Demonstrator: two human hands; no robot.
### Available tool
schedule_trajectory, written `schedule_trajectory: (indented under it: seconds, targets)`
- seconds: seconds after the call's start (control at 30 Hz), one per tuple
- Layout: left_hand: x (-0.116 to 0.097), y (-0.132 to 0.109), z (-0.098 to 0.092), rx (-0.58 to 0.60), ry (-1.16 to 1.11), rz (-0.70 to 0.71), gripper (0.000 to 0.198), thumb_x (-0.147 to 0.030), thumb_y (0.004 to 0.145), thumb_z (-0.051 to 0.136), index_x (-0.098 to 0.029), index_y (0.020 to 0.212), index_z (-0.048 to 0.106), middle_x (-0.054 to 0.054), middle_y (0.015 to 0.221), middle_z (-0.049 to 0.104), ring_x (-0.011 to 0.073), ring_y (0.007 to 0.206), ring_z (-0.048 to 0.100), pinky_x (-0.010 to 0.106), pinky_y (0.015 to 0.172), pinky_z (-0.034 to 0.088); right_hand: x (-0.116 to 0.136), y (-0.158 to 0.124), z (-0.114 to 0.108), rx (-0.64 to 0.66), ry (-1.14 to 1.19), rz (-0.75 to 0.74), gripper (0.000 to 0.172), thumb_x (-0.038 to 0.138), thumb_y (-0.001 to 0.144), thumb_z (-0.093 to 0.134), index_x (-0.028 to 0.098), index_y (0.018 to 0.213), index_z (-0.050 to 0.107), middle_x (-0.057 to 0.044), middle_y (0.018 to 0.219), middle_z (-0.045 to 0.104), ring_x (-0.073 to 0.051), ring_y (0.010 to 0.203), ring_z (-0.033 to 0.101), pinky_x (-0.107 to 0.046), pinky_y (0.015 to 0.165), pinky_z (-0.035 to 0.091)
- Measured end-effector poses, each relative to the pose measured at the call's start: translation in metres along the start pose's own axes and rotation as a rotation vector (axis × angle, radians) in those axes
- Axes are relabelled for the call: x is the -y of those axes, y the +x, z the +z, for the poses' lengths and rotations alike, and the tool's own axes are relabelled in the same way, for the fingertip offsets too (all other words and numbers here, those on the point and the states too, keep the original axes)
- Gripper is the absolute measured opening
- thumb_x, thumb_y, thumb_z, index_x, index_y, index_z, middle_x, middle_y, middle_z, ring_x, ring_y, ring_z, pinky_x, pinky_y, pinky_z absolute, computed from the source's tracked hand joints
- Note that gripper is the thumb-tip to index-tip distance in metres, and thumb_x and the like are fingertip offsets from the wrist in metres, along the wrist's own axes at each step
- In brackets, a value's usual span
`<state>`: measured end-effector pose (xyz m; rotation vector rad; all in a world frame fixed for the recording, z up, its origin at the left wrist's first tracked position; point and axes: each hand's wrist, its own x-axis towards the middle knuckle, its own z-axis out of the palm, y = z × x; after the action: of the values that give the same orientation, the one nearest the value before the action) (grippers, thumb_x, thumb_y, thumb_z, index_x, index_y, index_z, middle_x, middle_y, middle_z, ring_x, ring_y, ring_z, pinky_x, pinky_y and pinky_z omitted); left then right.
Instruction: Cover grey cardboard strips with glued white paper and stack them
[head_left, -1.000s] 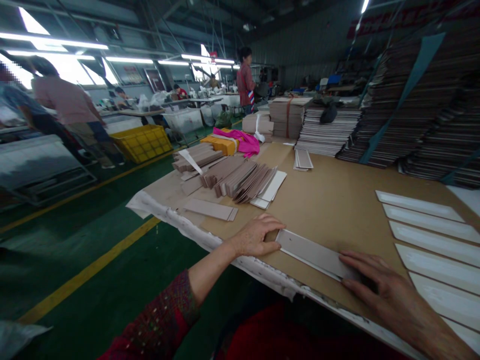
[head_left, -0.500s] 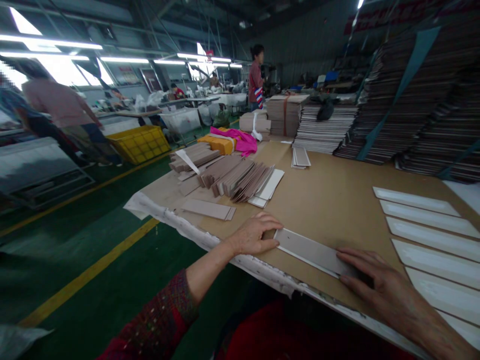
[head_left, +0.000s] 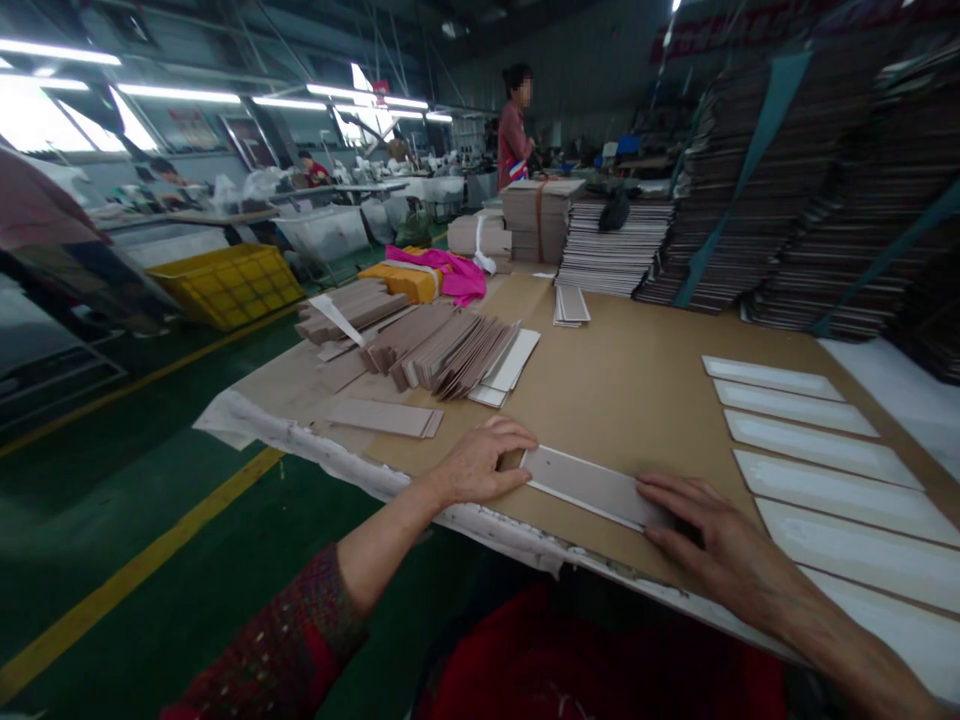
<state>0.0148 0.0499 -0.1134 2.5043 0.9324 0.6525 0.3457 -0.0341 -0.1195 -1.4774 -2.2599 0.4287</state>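
Observation:
A long grey cardboard strip with white edges lies flat on the brown table top, close to its front edge. My left hand grips the strip's left end between thumb and fingers. At the other end my right hand holds it the same way, its palm hiding that end. Beyond my left hand lies a loose grey strip, with a fanned row of brown-grey strips and white strips behind it. To the right of my right hand, several white-faced strips are laid out side by side.
Tall strapped stacks of board rise along the back right. A small pile of strips and pink cloth lie farther back. A yellow crate stands on the floor at left; a person stands beyond the table.
The view has turned a little to the right, so the scene shifts left. Both hands keep their hold on the ends of the cardboard strip, which shows no clear movement on the table.

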Motion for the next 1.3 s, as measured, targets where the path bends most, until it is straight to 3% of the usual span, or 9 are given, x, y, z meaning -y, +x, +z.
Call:
schedule_trajectory:
  seconds: [0.47,0.87,1.13,1.3]
  targets:
    - [-0.003,0.003,-0.003,0.002,0.002,0.007,0.032,-0.032,0.084,0.065,-0.021,0.114,0.066,0.008,0.116,0.067,0.0250,0.111,0.056,0.047,0.102,0.043,0.006,-0.008,0.007,-0.068,0.041,-0.009,0.038,0.032,0.094,0.049,0.020,0.127,0.064,-0.011,0.133,0.062,-0.028,0.125,0.054,-0.056,0.109,0.044]
    - [-0.001,0.002,0.000,0.000,0.011,0.011,0.034,-0.030,0.083,0.065,-0.023,0.116,0.064,0.007,0.116,0.067,0.0249,0.112,0.056,0.048,0.103,0.043,0.009,-0.017,0.013,-0.050,-0.166,-0.070,0.042,0.030,0.099,0.041,0.018,0.135,0.058,-0.011,0.142,0.055,-0.028,0.129,0.050,-0.053,0.110,0.043]
    - [-0.007,0.003,-0.003,0.042,0.072,0.018,0.035,-0.027,0.083,0.063,-0.022,0.118,0.061,0.007,0.118,0.064,0.0263,0.115,0.054,0.048,0.104,0.041,0.024,-0.018,0.018,-0.073,-0.339,-0.055,0.048,0.043,0.095,0.052,0.015,0.133,0.058,-0.013,0.139,0.058,-0.035,0.126,0.049,-0.059,0.105,0.042]
    - [-0.013,0.001,-0.003,0.050,0.133,0.022,0.035,-0.026,0.082,0.060,-0.021,0.117,0.057,0.009,0.120,0.062,0.0271,0.113,0.054,0.048,0.101,0.042,0.018,-0.019,0.000,-0.101,-0.171,-0.037,0.049,0.048,0.098,0.045,0.016,0.133,0.058,-0.011,0.141,0.055,-0.032,0.131,0.047,-0.056,0.109,0.042]
